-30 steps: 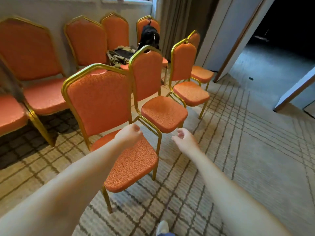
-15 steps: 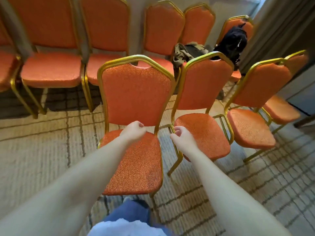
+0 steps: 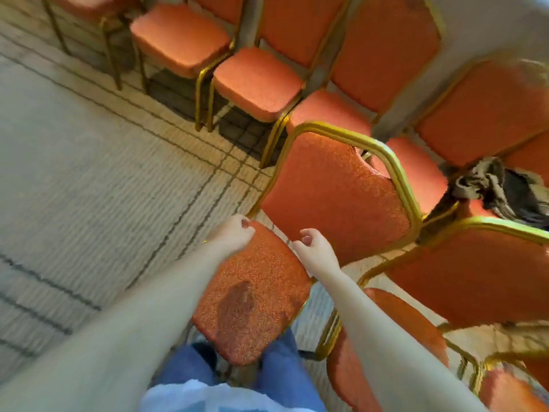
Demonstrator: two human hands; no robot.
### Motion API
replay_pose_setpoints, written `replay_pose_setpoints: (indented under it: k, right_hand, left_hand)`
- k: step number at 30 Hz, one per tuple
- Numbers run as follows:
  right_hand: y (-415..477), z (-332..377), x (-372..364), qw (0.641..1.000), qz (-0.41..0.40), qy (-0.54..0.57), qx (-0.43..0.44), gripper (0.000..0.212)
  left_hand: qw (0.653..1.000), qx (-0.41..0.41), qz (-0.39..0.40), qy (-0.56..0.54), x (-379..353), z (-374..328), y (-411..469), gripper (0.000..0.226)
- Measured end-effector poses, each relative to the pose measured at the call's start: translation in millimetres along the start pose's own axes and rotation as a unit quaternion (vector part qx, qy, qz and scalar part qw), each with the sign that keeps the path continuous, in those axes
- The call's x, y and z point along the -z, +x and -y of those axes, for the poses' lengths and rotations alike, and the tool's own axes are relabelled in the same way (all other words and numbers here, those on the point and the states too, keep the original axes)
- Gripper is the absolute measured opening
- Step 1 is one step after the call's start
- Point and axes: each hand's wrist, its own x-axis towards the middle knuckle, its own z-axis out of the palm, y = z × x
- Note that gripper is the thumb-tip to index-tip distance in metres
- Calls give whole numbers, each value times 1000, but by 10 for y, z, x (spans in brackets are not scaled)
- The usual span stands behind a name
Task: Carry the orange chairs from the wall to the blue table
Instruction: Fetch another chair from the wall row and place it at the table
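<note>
Rightward, neighbouring chair [image 3: 475, 278] close beside nearest chair [image 3: 252, 292]; carpet [image 3: 89, 188] leftward.

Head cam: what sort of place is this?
Probably a hotel function or conference room. The orange chairs all match, padded with gold metal frames in the banquet style. More of them stand in a row along the wall, and the floor is patterned carpet.

The near chair [image 3: 335, 197] stands on the carpet [image 3: 89, 179] at 12 o'clock, a second chair [image 3: 475, 278] just beside it at 3 o'clock. Behind them runs a row of chairs [image 3: 258, 81]; clothes [image 3: 487, 179] lie on one at 2 o'clock.
</note>
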Motion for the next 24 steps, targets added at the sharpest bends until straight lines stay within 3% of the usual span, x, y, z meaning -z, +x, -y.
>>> replay_pose_setpoints:
  k: [5,9,19,24]
  right_hand:
    - [654,217,-100,985,118,-69,107,47]
    - [891,302,-171,954,210,-122,175,48]
    - [1060,133,-540,922,285,-168,202,47]
    - [1340,-113,-789,927,268,-188,184,49]
  left_hand:
    - [973,138,-148,-114,-65,298,-9,23]
    - [934,218,-227,-168,-256,480,-270,32]
    - [843,322,-340,-266,-748,1016,-765,26]
    - [830,353,-325,-284,-1134,1413,-705,30]
